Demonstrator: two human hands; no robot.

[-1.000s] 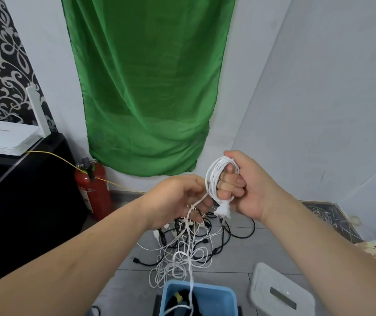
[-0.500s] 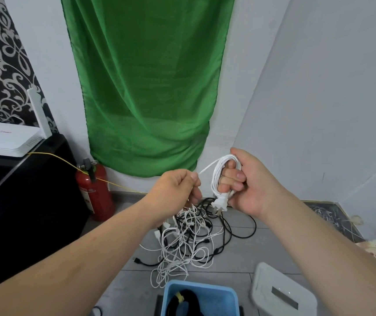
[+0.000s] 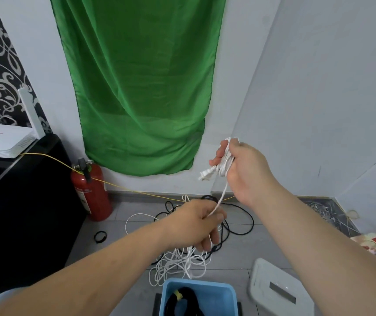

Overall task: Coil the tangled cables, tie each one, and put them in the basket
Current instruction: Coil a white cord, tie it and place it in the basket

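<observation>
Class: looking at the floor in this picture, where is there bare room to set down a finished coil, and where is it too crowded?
Bare tile lies between the fire extinguisher, the black cabinet and the tangled cables, apart from a small black loop. A narrower strip lies between the blue basket and the white box. The middle floor, under the left hand, is crowded with cables.

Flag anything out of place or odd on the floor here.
A small black loop lies alone by the black cabinet, apart from the cable tangle. A thin yellow wire runs past the fire extinguisher above floor level. Nothing looks spilled or damaged.
</observation>
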